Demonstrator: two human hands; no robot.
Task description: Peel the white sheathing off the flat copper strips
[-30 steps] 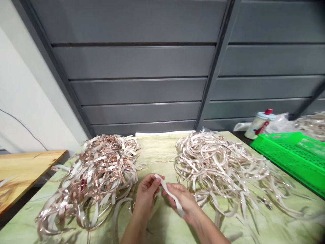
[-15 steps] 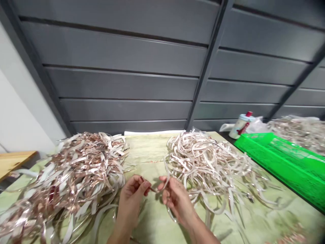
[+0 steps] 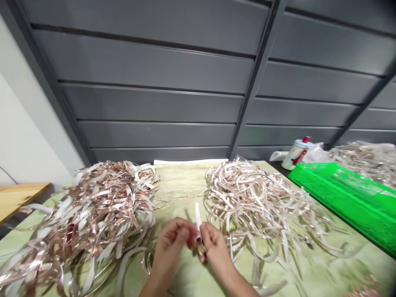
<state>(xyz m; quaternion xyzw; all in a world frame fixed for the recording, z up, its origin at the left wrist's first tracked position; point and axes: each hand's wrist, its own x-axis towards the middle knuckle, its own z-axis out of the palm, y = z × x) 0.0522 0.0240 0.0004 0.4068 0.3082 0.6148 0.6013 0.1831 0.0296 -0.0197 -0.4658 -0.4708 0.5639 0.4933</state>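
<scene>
My right hand (image 3: 215, 247) is closed on a narrow shiny strip (image 3: 198, 214), white on one face and rose gold on the other. Its white end sticks up above the thumb and a coppery curl shows below. Close beside it, my left hand (image 3: 173, 247) has its fingers curled in and blurred by motion, the tips at the strip; what they hold is hidden. To the left lies a large heap of rose-gold and white strips (image 3: 114, 206). A paler tangle of similar strips (image 3: 247, 189) spreads on the right.
Both heaps rest on a pale green tabletop (image 3: 176, 177). A bright green plastic crate (image 3: 340, 194) stands along the right edge, with a lidded cup (image 3: 295, 156) behind it and more strips (image 3: 368, 161) beyond. A grey panelled wall (image 3: 154, 99) closes off the back.
The strip stretched between both hands is now gathered in my right hand, its white end pointing up. My left hand has moved right, closer to the right one.
</scene>
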